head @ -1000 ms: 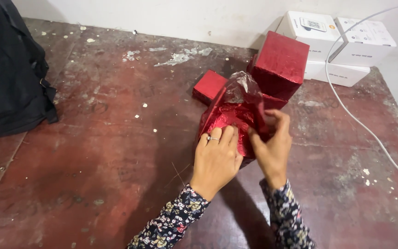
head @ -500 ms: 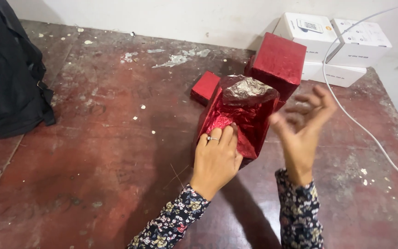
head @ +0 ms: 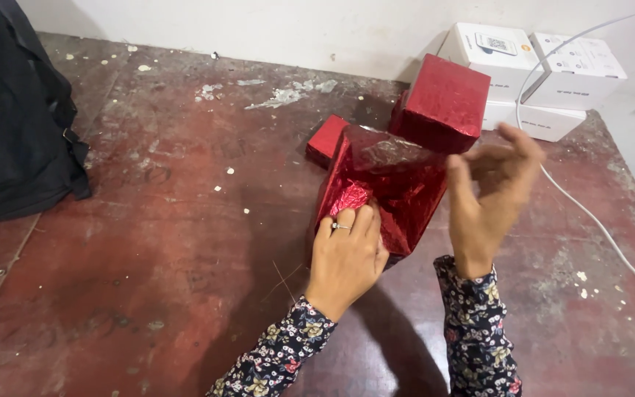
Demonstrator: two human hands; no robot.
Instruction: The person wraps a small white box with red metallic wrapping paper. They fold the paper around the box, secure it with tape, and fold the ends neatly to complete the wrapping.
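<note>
- The box half-covered in crinkled red foil wrap (head: 385, 187) stands on the worn reddish table (head: 148, 242), directly beyond the left fingertips and just left of the right thumb; its loose top flap shows a dull silvery underside.
- The left hand (head: 345, 257) lies palm-down against the near face of that box, fingers close together and pressed flat on the foil, a ring on one finger.
- The right hand (head: 490, 202) is raised beside the box's right edge, fingers loosely parted and slightly curled, the thumb upright near the foil; whether it touches the wrap cannot be told, and it grips nothing that shows.
- Both wrists wear dark floral sleeves (head: 472, 331).
- Just past the right fingertips, a red wrapped cube (head: 444, 103) stands behind the foil box.
- Beyond the left fingertips and a little to their left, a small flat red box (head: 325, 137) lies on the table, partly hidden by the foil.
- Farther beyond the right fingers, white cartons (head: 538, 70) are stacked against the wall, with a white cable (head: 589, 213) trailing down past the right hand's outer side.
- Well to the left of the left hand, a black bag (head: 12, 125) rests at the table's edge.
</note>
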